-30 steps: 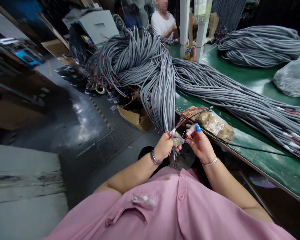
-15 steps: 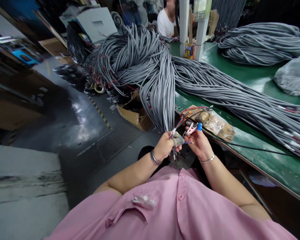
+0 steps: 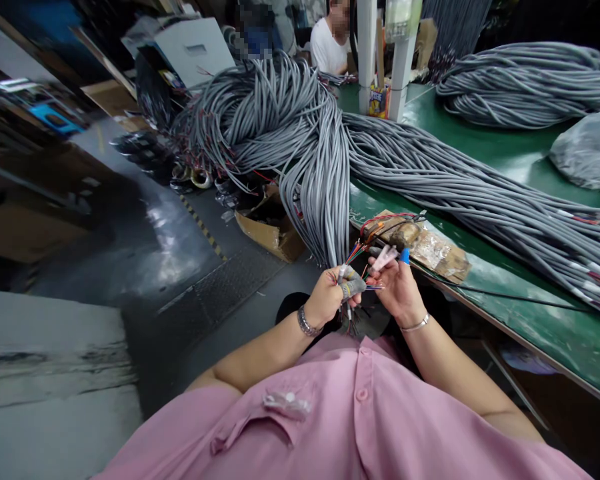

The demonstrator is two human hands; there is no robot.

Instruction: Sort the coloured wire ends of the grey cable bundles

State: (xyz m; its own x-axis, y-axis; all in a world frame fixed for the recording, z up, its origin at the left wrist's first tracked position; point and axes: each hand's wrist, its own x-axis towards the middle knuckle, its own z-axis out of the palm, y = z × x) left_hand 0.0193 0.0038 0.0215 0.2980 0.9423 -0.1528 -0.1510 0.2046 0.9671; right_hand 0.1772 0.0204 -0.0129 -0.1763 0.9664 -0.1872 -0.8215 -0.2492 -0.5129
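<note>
My left hand (image 3: 329,294), with grey fabric over its fingers, is closed around the end of a grey cable (image 3: 338,250). Thin coloured wires (image 3: 356,252) fan out beside that hand, and short bare-tipped ones point towards my right. Between the fingers of my right hand (image 3: 399,287) is a pale pink clip (image 3: 383,259); whether its jaws grip a wire is too small to tell. A blue cover (image 3: 405,255) sits on a fingertip of this hand. Just beyond, a taped wooden block (image 3: 437,255) with red and black leads lies at the table edge.
Long bundles of grey cable (image 3: 430,157) run across the green table (image 3: 505,293), and a coil (image 3: 523,87) lies at the back right. Below the hanging cables stands an open cardboard box (image 3: 267,233). A person in white (image 3: 325,47) sits behind the table.
My right hand has turned a little, and the pink clip has swung with it. The blue-covered fingertip has shifted slightly right. My left hand keeps its hold with little movement.
</note>
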